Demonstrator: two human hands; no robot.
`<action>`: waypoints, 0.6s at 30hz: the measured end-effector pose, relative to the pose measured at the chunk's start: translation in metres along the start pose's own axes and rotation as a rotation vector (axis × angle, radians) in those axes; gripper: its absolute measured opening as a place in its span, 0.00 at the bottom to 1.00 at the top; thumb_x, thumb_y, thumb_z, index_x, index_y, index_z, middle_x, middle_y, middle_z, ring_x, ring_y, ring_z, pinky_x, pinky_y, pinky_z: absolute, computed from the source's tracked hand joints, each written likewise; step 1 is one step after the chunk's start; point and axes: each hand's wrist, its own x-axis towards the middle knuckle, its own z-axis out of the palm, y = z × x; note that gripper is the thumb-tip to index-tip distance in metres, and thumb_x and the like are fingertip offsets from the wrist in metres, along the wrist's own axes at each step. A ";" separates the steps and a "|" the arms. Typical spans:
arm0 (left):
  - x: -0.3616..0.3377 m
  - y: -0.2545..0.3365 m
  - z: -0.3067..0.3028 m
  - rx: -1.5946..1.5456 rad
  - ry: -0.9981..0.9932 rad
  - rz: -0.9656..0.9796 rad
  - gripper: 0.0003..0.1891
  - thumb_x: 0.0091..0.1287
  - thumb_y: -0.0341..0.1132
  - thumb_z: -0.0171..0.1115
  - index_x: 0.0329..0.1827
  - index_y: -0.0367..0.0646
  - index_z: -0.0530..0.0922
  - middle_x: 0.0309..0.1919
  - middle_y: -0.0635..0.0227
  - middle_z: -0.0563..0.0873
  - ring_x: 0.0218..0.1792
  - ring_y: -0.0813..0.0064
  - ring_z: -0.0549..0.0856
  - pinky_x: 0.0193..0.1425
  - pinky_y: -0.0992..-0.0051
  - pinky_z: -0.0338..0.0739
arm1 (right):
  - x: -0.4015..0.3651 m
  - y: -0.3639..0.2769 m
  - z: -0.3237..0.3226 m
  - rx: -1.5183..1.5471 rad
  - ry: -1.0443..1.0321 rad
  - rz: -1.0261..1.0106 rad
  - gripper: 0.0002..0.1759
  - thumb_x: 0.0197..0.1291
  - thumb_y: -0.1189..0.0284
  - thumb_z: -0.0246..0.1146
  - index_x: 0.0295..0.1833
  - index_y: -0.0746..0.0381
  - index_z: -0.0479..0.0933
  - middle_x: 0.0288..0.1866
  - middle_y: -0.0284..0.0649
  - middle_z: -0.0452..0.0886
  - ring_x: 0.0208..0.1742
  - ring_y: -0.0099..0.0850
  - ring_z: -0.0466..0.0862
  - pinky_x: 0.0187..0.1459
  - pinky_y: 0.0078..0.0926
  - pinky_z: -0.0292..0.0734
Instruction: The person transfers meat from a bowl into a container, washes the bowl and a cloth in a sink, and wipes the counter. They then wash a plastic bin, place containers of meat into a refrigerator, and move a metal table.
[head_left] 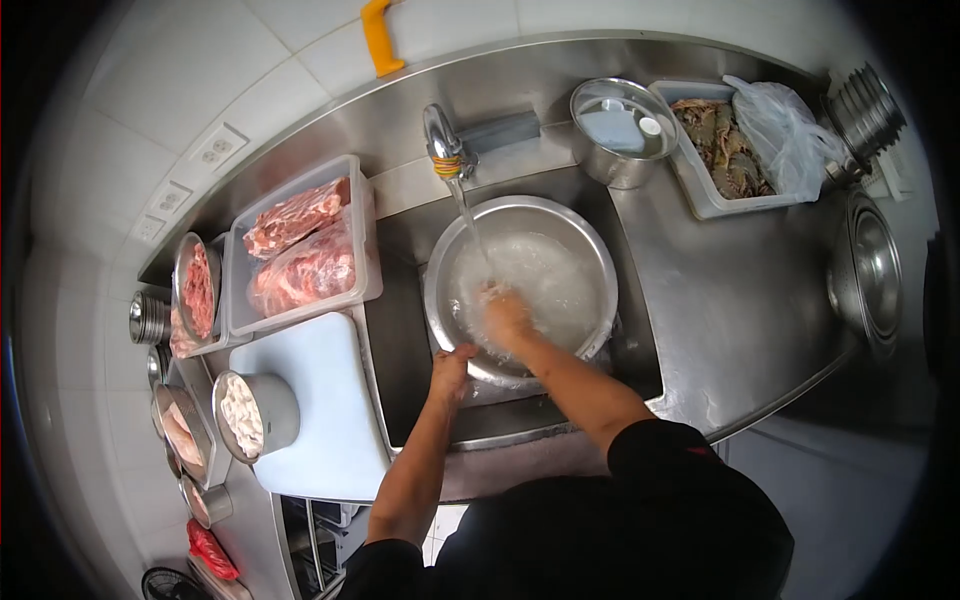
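A large steel bowl [606, 262] of cloudy water sits in the sink [636, 345]. Water runs into it from the tap [440, 135], which has yellow and red bands around its neck. My left hand [452, 372] grips the bowl's near left rim. Inside the bowl, my right hand [509, 318] is at the water's surface by the falling stream. Its fingers are smeared by motion and splashing, so whether they hold anything cannot be made out.
Left of the sink are a plastic tub [368, 240] of wrapped meat, a pale cutting board [330, 400] and a steel pot [285, 410] with white pieces. Right are a steel pot [622, 175] and a tub [712, 205] of shellfish beside a plastic bag [785, 130].
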 end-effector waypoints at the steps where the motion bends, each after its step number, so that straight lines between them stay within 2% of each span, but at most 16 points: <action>1: 0.002 -0.001 -0.001 -0.009 -0.012 0.000 0.07 0.54 0.22 0.64 0.35 0.35 0.80 0.29 0.66 0.84 0.32 0.68 0.84 0.38 0.67 0.81 | -0.008 -0.018 -0.004 0.055 -0.001 0.028 0.11 0.62 0.70 0.56 0.47 0.63 0.78 0.42 0.54 0.82 0.45 0.51 0.84 0.47 0.47 0.78; 4: -0.002 0.011 -0.002 -0.084 0.016 0.078 0.09 0.52 0.22 0.64 0.37 0.35 0.79 0.29 0.65 0.83 0.30 0.67 0.84 0.38 0.66 0.82 | -0.028 -0.025 0.028 0.333 0.122 -0.032 0.12 0.63 0.69 0.56 0.49 0.60 0.77 0.44 0.55 0.82 0.50 0.51 0.82 0.51 0.48 0.76; 5: -0.003 0.018 -0.003 -0.059 0.027 0.055 0.11 0.52 0.24 0.63 0.39 0.35 0.79 0.30 0.65 0.83 0.29 0.68 0.84 0.37 0.65 0.82 | -0.037 -0.020 0.024 0.300 -0.056 -0.086 0.12 0.63 0.68 0.57 0.49 0.60 0.77 0.45 0.56 0.82 0.51 0.51 0.82 0.52 0.49 0.76; 7: -0.001 0.020 -0.008 -0.047 0.061 0.070 0.09 0.52 0.26 0.64 0.36 0.36 0.78 0.28 0.65 0.82 0.27 0.68 0.83 0.34 0.66 0.82 | -0.058 0.000 -0.033 0.222 -0.406 -0.199 0.13 0.63 0.68 0.57 0.50 0.59 0.78 0.47 0.56 0.82 0.54 0.50 0.81 0.54 0.49 0.75; 9: -0.004 0.022 -0.009 -0.014 0.076 0.067 0.06 0.52 0.27 0.65 0.31 0.38 0.77 0.26 0.67 0.81 0.25 0.69 0.83 0.31 0.67 0.80 | -0.052 0.046 -0.048 -0.107 -0.590 -0.280 0.14 0.63 0.68 0.57 0.51 0.59 0.80 0.48 0.53 0.83 0.53 0.50 0.82 0.52 0.48 0.76; 11: -0.012 0.029 -0.003 0.054 0.060 0.045 0.06 0.51 0.28 0.66 0.26 0.40 0.75 0.23 0.69 0.79 0.23 0.70 0.81 0.29 0.68 0.79 | -0.033 0.119 -0.026 -0.155 -0.446 -0.266 0.14 0.63 0.68 0.56 0.47 0.62 0.83 0.47 0.50 0.85 0.50 0.51 0.84 0.55 0.47 0.76; 13: 0.007 0.007 -0.019 0.142 0.064 0.037 0.06 0.51 0.28 0.66 0.25 0.40 0.76 0.23 0.68 0.80 0.22 0.71 0.81 0.27 0.68 0.78 | -0.001 0.118 -0.065 -0.333 -0.371 -0.121 0.14 0.65 0.70 0.53 0.47 0.61 0.83 0.46 0.50 0.85 0.49 0.49 0.84 0.55 0.47 0.76; 14: 0.016 0.000 -0.025 0.188 0.065 0.035 0.06 0.51 0.28 0.67 0.24 0.41 0.76 0.23 0.68 0.80 0.22 0.72 0.81 0.26 0.69 0.77 | 0.018 0.114 -0.072 -0.320 -0.347 -0.100 0.15 0.65 0.72 0.52 0.50 0.61 0.82 0.49 0.51 0.84 0.51 0.49 0.84 0.54 0.47 0.76; 15: 0.017 0.000 -0.026 0.234 0.086 -0.005 0.05 0.51 0.29 0.67 0.25 0.40 0.78 0.25 0.67 0.82 0.24 0.74 0.80 0.29 0.70 0.76 | 0.032 0.103 -0.072 -0.307 -0.325 -0.078 0.17 0.65 0.73 0.50 0.53 0.61 0.81 0.52 0.51 0.83 0.53 0.48 0.83 0.54 0.47 0.77; 17: -0.009 0.020 -0.001 0.151 0.073 0.048 0.05 0.51 0.28 0.67 0.26 0.40 0.79 0.26 0.66 0.83 0.25 0.75 0.81 0.31 0.72 0.76 | 0.051 0.082 -0.035 -0.102 0.016 -0.057 0.16 0.63 0.73 0.52 0.55 0.61 0.78 0.55 0.52 0.80 0.58 0.50 0.80 0.53 0.48 0.76; 18: -0.019 0.028 0.009 0.113 0.066 0.075 0.04 0.51 0.28 0.67 0.26 0.40 0.79 0.26 0.66 0.83 0.26 0.75 0.81 0.33 0.72 0.76 | 0.056 0.067 -0.025 -0.058 -0.034 -0.085 0.18 0.62 0.73 0.54 0.57 0.60 0.76 0.57 0.51 0.79 0.59 0.49 0.79 0.54 0.48 0.75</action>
